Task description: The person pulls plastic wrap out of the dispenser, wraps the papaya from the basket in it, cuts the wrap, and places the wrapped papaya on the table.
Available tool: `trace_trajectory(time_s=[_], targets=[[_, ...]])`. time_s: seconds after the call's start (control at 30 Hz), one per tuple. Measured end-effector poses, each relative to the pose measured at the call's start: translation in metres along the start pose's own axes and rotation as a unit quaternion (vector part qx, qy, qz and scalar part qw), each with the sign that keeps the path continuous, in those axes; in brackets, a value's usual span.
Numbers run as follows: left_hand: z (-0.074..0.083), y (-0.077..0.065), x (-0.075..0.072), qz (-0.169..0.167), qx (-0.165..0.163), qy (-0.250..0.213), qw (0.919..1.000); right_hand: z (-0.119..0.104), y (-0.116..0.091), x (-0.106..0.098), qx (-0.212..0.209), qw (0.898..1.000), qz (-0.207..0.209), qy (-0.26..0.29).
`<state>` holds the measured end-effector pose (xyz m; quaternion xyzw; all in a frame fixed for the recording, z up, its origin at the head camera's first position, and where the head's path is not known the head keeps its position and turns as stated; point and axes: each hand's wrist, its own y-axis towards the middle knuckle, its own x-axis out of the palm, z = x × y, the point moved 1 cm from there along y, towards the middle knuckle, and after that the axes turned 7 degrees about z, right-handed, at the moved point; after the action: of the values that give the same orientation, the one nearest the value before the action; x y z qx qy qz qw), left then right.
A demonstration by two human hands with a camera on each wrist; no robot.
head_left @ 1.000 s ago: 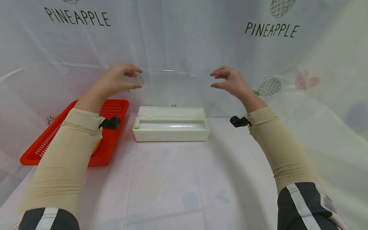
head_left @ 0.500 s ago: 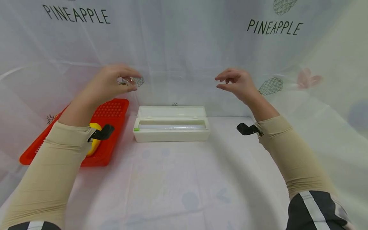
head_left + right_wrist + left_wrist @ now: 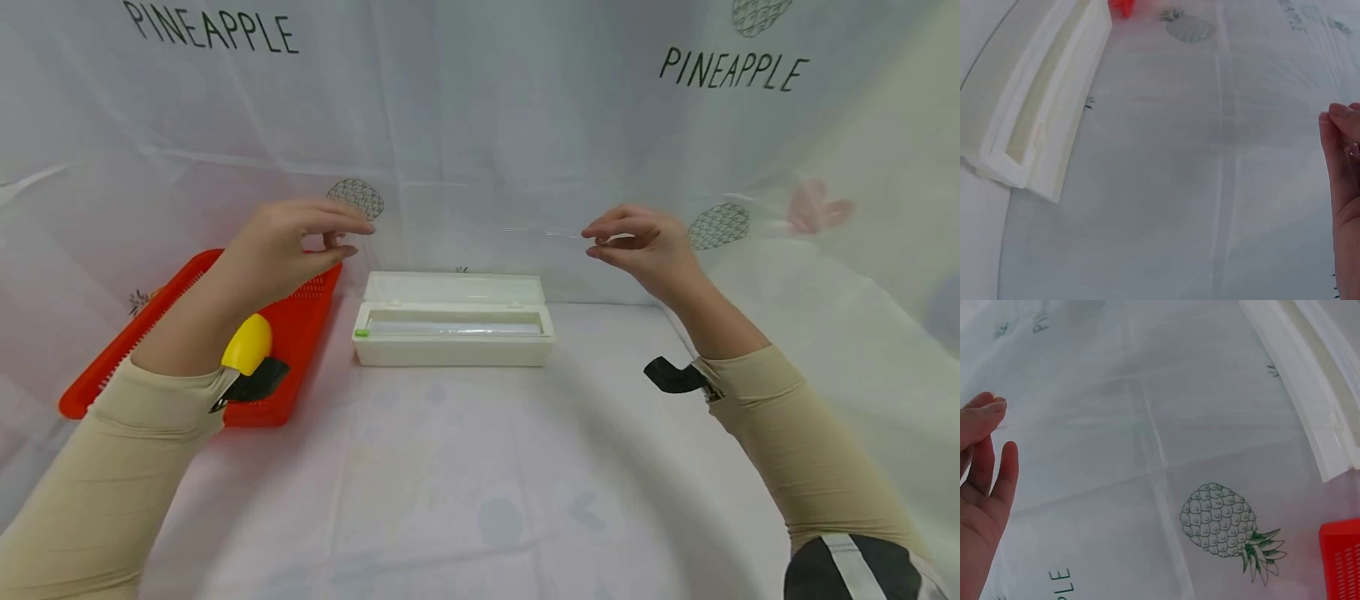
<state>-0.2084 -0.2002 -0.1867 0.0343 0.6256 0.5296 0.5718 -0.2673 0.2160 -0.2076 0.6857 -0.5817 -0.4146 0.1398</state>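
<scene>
Both hands are raised in front of the curtain, above and behind a white cling film dispenser (image 3: 453, 353). Its lid (image 3: 453, 288) is tipped back, and a roll (image 3: 450, 327) shows inside. Between the hands stretches a clear sheet of cling film (image 3: 561, 234), visible mainly by thin glints. The left hand (image 3: 288, 246) pinches one side between thumb and fingers. Opposite it, the right hand (image 3: 648, 250) pinches the other side; in the right wrist view, creases in the film (image 3: 1316, 75) fan out from the fingertips. In the left wrist view, the left fingertips (image 3: 996, 407) meet at the film.
A red perforated basket (image 3: 300, 333) stands at the left, partly behind the left forearm. Inside it lies a smooth yellow object (image 3: 249, 343). A white curtain (image 3: 480, 100) with pineapple prints rises behind the dispenser. A pale patterned cloth (image 3: 427, 483) covers the table.
Both hands have lowered and come nearer, spreading a little apart with the film between them. The yellow object has come into fuller view beside the left forearm. The dispenser stays put.
</scene>
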Motion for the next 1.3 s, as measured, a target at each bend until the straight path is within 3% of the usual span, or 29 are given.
trace_trajectory(time_s=[0.13, 0.3, 0.4, 0.57, 0.63, 0.73, 0.9, 1.03, 1.13, 1.2, 1.3], targets=[[0.007, -0.011, 0.000, 0.020, 0.040, -0.021, 0.9988, -0.003, -0.014, -0.005, -0.023, 0.999, -0.011, 0.027], [0.021, -0.035, -0.002, 0.038, 0.098, -0.015, 0.9943, -0.008, -0.030, -0.004, -0.031, 0.997, -0.039, 0.063], [0.031, -0.050, -0.004, 0.037, 0.086, 0.002, 0.9956, -0.011, -0.040, -0.003, -0.030, 0.997, -0.066, 0.029], [0.043, -0.070, -0.006, 0.030, 0.025, 0.051, 0.9979, -0.017, -0.055, -0.002, 0.025, 0.990, -0.118, 0.071], [0.046, -0.076, -0.006, 0.029, 0.017, 0.061, 0.9976, -0.019, -0.059, -0.002, 0.050, 0.988, -0.135, 0.055], [0.048, -0.084, -0.007, 0.033, 0.030, 0.061, 0.9971, -0.021, -0.064, 0.000, 0.077, 0.983, -0.167, 0.025], [0.050, -0.099, -0.008, 0.035, 0.044, 0.037, 0.9977, -0.021, -0.077, 0.003, 0.116, 0.971, -0.203, 0.057], [0.050, -0.112, -0.006, 0.029, 0.028, -0.001, 0.9992, -0.020, -0.091, 0.005, 0.076, 0.980, -0.176, 0.052], [0.050, -0.120, -0.001, 0.019, 0.024, -0.043, 0.9986, -0.017, -0.102, 0.007, 0.022, 0.983, -0.164, 0.083], [0.049, -0.125, 0.003, 0.012, 0.025, -0.080, 0.9964, -0.014, -0.111, 0.008, -0.008, 0.977, -0.172, 0.127], [0.047, -0.132, 0.011, -0.022, 0.014, -0.139, 0.9900, -0.009, -0.123, 0.010, -0.004, 0.963, -0.198, 0.182]])
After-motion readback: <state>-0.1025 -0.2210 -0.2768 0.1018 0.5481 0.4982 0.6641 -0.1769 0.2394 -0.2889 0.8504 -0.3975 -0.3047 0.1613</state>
